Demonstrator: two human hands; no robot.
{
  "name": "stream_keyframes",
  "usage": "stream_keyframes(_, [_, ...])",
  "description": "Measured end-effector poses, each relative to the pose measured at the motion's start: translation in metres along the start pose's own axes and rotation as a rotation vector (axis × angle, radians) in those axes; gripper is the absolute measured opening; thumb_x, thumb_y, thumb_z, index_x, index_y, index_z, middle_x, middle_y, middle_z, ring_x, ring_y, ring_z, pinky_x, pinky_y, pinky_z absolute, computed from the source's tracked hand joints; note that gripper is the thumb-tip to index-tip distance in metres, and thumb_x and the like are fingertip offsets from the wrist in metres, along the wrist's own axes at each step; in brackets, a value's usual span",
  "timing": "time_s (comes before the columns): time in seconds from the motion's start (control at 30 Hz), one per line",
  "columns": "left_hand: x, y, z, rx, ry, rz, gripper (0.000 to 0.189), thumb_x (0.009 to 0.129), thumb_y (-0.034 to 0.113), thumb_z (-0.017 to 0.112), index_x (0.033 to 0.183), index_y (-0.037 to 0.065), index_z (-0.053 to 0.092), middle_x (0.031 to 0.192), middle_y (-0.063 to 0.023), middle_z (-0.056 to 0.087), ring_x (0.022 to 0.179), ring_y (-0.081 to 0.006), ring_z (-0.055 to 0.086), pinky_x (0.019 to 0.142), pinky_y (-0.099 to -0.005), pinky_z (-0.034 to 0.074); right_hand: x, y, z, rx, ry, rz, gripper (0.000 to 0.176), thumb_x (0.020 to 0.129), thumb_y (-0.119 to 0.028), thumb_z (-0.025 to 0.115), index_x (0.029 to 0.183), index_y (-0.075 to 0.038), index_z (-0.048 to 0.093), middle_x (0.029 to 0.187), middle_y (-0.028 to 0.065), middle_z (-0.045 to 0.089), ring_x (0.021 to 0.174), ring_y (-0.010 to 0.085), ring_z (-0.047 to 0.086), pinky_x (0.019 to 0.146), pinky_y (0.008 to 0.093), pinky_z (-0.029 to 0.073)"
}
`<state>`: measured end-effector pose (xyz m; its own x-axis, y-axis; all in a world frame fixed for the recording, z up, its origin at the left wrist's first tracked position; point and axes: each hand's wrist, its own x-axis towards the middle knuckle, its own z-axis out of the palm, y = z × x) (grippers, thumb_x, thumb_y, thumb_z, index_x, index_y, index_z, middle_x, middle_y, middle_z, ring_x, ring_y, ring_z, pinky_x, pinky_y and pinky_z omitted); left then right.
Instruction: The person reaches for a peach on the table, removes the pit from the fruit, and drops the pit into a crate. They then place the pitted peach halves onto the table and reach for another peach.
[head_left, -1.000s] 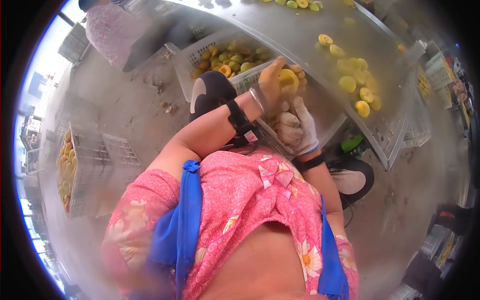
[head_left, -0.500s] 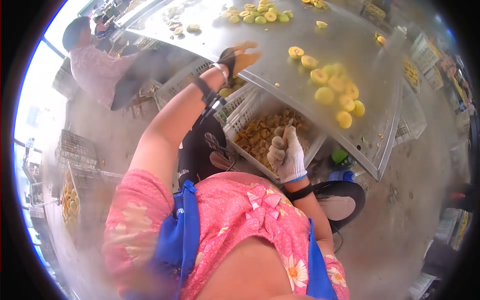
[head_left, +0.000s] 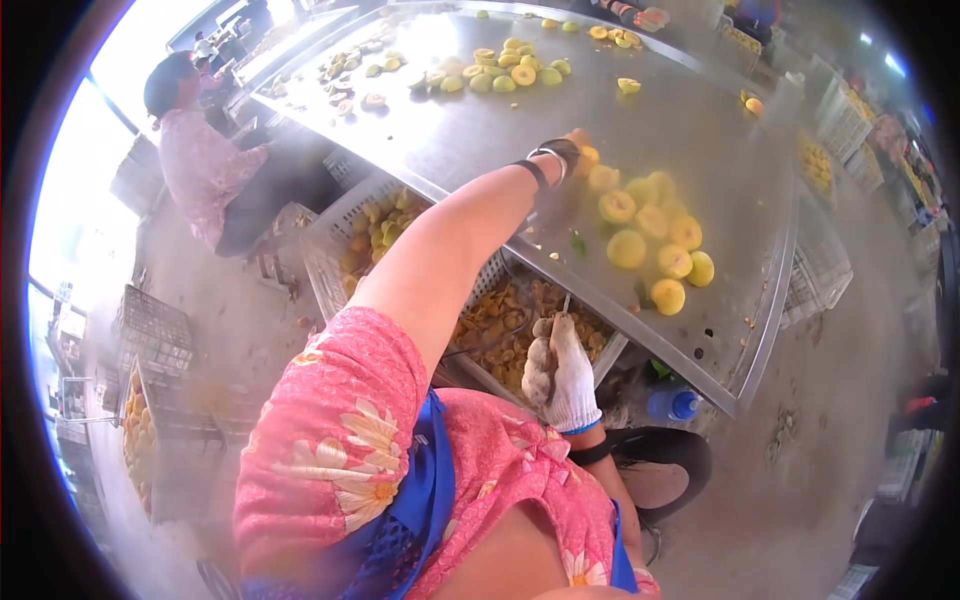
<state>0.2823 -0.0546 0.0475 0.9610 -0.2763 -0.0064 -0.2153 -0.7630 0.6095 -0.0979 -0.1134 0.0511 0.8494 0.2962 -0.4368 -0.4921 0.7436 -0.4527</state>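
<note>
My left hand [head_left: 574, 143] reaches over the steel table, right at the near end of a cluster of yellow peach halves [head_left: 626, 249]. A black band wraps it at the wrist, and its fingers are mostly hidden. My right hand [head_left: 562, 372], in a white knitted glove, is closed around a thin metal tool [head_left: 567, 303] whose tip points up past the fingers. It hovers above a white crate [head_left: 612, 352] of brownish scraps [head_left: 490, 318], just below the table's front edge.
More fruit halves [head_left: 500, 78] lie at the far side of the steel table [head_left: 480, 150]. Left of the scrap crate stands another crate [head_left: 322, 262] of fruit. A blue bottle [head_left: 675, 404] is under the table corner. A seated person [head_left: 205, 165] works at left; another person's hand [head_left: 652, 18] shows at the far edge.
My left hand has moved right across the table to the peach halves, its fingers no longer spread in sight. The view has shifted; my right hand stays over the scrap crate with the tool.
</note>
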Motion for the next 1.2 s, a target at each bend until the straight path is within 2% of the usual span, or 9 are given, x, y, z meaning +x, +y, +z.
stream_keyframes(0.13, [-0.018, 0.009, 0.008, 0.107, -0.101, 0.305, 0.049, 0.074, 0.025, 0.076, 0.117, 0.006, 0.06, 0.104, -0.0162, 0.07, 0.095, -0.0325, 0.068, 0.08, -0.0402, 0.053, -0.002, 0.003, 0.002, -0.016, -0.017, 0.019, 0.035, 0.101, -0.051, 0.052, 0.1, -0.016, 0.058, 0.063, -0.005, 0.051, 0.039, 0.0073, 0.039, 0.034, 0.0233, 0.03])
stream_keyframes(0.27, [-0.055, 0.002, -0.007, -0.171, -0.219, 0.236, 0.039, 0.081, 0.025, 0.07, 0.115, 0.007, 0.064, 0.095, -0.0079, 0.069, 0.084, -0.0223, 0.067, 0.071, -0.0322, 0.053, -0.009, 0.005, 0.008, -0.154, 0.019, -0.099, 0.033, 0.101, -0.05, 0.054, 0.102, -0.016, 0.055, 0.064, -0.0032, 0.049, 0.04, 0.0084, 0.04, 0.035, 0.0244, 0.031])
stream_keyframes(0.47, [-0.189, 0.02, -0.022, -1.283, 0.08, -0.125, 0.035, 0.091, 0.027, 0.052, 0.117, 0.006, 0.063, 0.097, -0.0087, 0.064, 0.08, -0.0217, 0.064, 0.07, -0.034, 0.056, -0.002, 0.015, 0.0, -0.537, 0.005, -0.487, 0.028, 0.103, -0.039, 0.053, 0.113, -0.013, 0.055, 0.067, -0.0021, 0.051, 0.043, 0.0091, 0.044, 0.037, 0.0252, 0.033])
stream_keyframes(0.6, [-0.257, 0.011, -0.023, -1.841, -0.065, -0.129, 0.041, 0.099, 0.031, 0.045, 0.119, -0.001, 0.059, 0.106, -0.0185, 0.065, 0.095, -0.0333, 0.066, 0.074, -0.0466, 0.058, 0.002, 0.017, 0.004, -0.692, 0.074, -0.56, 0.03, 0.104, -0.035, 0.054, 0.118, -0.008, 0.058, 0.07, -0.0024, 0.051, 0.049, 0.0091, 0.047, 0.041, 0.0266, 0.036])
stream_keyframes(0.67, [-0.276, -0.008, -0.012, -1.493, -0.003, 0.224, 0.045, 0.103, 0.034, 0.04, 0.121, -0.004, 0.056, 0.112, -0.0233, 0.064, 0.1, -0.0373, 0.065, 0.082, -0.0512, 0.058, -0.006, 0.014, 0.016, -0.916, 0.145, -0.601, 0.032, 0.103, -0.032, 0.055, 0.114, -0.003, 0.061, 0.078, 0.0051, 0.058, 0.063, 0.0163, 0.055, 0.056, 0.0314, 0.045])
stream_keyframes(0.77, [-0.302, -0.009, -0.016, -1.902, -0.199, 0.17, 0.043, 0.103, 0.03, 0.041, 0.124, -0.005, 0.054, 0.118, -0.0225, 0.062, 0.104, -0.0356, 0.064, 0.09, -0.0486, 0.057, 0.001, 0.017, 0.014, -1.306, 0.214, -0.902, 0.036, 0.102, -0.029, 0.054, 0.114, 0.004, 0.061, 0.101, 0.026, 0.066, 0.092, 0.0406, 0.066, 0.081, 0.0437, 0.053])
stream_keyframes(0.9, [-0.323, 0.004, -0.023, -1.387, 0.03, 0.191, 0.039, 0.103, 0.025, 0.042, 0.126, -0.005, 0.053, 0.118, -0.0198, 0.062, 0.108, -0.0319, 0.063, 0.095, -0.0462, 0.054, 0.005, 0.021, 0.013, -1.434, 0.134, -0.928, 0.045, 0.102, -0.038, 0.052, 0.122, 0.002, 0.059, 0.102, 0.0261, 0.065, 0.094, 0.0408, 0.061, 0.085, 0.0428, 0.047])
stream_keyframes(1.1, [-0.326, 0.0, -0.022, -1.443, 0.002, 0.244, 0.036, 0.098, 0.017, 0.046, 0.123, -0.007, 0.056, 0.118, -0.0187, 0.062, 0.109, -0.0303, 0.062, 0.098, -0.0451, 0.053, 0.013, 0.025, 0.015, -1.417, 0.092, -1.032, 0.042, 0.102, -0.035, 0.053, 0.12, 0.002, 0.06, 0.102, 0.024, 0.066, 0.093, 0.0389, 0.061, 0.085, 0.0413, 0.047])
stream_keyframes(1.2, [-0.327, -0.004, -0.026, -1.578, -0.039, 0.219, 0.035, 0.096, 0.016, 0.047, 0.12, -0.008, 0.058, 0.115, -0.0189, 0.063, 0.105, -0.0299, 0.062, 0.096, -0.0442, 0.053, 0.012, 0.026, 0.027, -1.31, 0.15, -0.867, 0.043, 0.103, -0.037, 0.053, 0.118, 0.003, 0.061, 0.102, 0.0242, 0.066, 0.095, 0.0392, 0.062, 0.084, 0.0415, 0.047])
